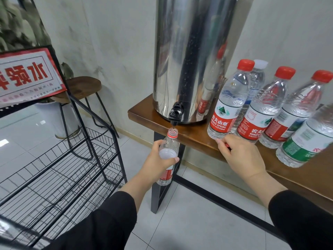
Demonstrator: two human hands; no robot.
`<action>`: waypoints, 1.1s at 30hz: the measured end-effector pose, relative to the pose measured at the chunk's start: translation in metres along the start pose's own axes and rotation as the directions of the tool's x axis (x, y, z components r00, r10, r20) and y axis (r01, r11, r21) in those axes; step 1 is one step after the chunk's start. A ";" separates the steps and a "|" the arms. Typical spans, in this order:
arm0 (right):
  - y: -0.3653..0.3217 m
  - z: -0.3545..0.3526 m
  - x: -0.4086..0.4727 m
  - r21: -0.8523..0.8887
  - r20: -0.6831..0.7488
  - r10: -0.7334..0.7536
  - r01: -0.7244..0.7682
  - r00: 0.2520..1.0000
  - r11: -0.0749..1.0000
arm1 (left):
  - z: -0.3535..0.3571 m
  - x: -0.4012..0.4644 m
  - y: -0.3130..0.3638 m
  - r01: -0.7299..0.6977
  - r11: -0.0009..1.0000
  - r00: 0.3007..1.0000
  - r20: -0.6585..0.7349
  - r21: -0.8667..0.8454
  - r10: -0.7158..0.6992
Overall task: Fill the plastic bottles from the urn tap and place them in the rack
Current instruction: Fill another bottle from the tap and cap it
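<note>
A tall steel urn (191,56) stands on a wooden table (144,110), its black tap (176,112) jutting over the front edge. My left hand (158,162) grips an uncapped clear plastic bottle (170,141) with a red label, its mouth right under the tap spout. My right hand (241,156) rests at the table's front edge with curled fingers, and a bit of red shows inside them, maybe the cap. Several capped bottles (228,103) stand on the table to the urn's right. The black wire rack (59,170) stands at the left with nothing on the shelves I can see.
A red-and-white sign (27,74) sits on top of the rack. Behind it are a wooden stool (82,87) and a white plant pot (54,120). A pale tiled floor lies below. The table has black metal legs (158,192).
</note>
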State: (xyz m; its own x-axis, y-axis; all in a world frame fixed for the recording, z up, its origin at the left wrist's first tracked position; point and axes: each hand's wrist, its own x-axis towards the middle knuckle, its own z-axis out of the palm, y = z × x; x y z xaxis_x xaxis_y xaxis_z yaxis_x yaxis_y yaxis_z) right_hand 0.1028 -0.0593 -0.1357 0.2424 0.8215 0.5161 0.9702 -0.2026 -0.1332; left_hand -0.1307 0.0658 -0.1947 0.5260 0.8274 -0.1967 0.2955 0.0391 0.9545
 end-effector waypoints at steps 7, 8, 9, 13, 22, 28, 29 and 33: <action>-0.002 0.000 -0.001 0.009 -0.007 0.007 -0.007 1.000 1.000 | -0.002 0.001 0.000 0.024 1.000 1.000 -0.007 0.005 -0.024; -0.002 0.000 -0.001 0.011 -0.008 0.006 -0.006 1.000 1.000 | -0.002 0.001 0.000 0.021 1.000 1.000 -0.009 0.002 -0.021; -0.002 0.000 -0.002 0.012 -0.007 0.006 -0.006 1.000 1.000 | -0.002 0.001 0.000 0.020 1.000 1.000 -0.011 0.001 -0.020; -0.002 0.000 -0.002 -0.010 0.000 0.001 -0.001 1.000 1.000 | -0.001 0.002 0.000 0.040 0.999 0.999 -0.011 0.021 -0.040; -0.004 -0.001 -0.002 -0.035 0.010 0.007 -0.007 1.000 0.999 | -0.001 0.002 0.000 0.063 0.998 0.998 -0.022 0.019 -0.062; -0.005 -0.003 -0.003 -0.019 0.000 0.000 0.000 1.000 1.000 | 0.000 0.001 0.001 0.053 0.998 0.998 -0.028 0.015 -0.053; -0.005 -0.003 -0.003 -0.015 0.001 0.002 -0.002 1.000 1.000 | 0.000 0.000 0.001 0.057 0.998 0.998 -0.027 0.016 -0.057; -0.005 -0.004 -0.003 -0.003 0.019 0.017 -0.017 1.000 1.000 | -0.001 0.000 0.003 0.067 0.998 0.997 -0.026 0.018 -0.066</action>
State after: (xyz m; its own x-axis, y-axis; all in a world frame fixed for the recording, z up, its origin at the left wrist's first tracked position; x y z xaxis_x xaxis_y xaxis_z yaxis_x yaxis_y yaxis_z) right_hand 0.0972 -0.0630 -0.1336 0.2588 0.8279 0.4975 0.9659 -0.2181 -0.1397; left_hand -0.1304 0.0664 -0.1918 0.4840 0.8375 -0.2535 0.3446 0.0839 0.9350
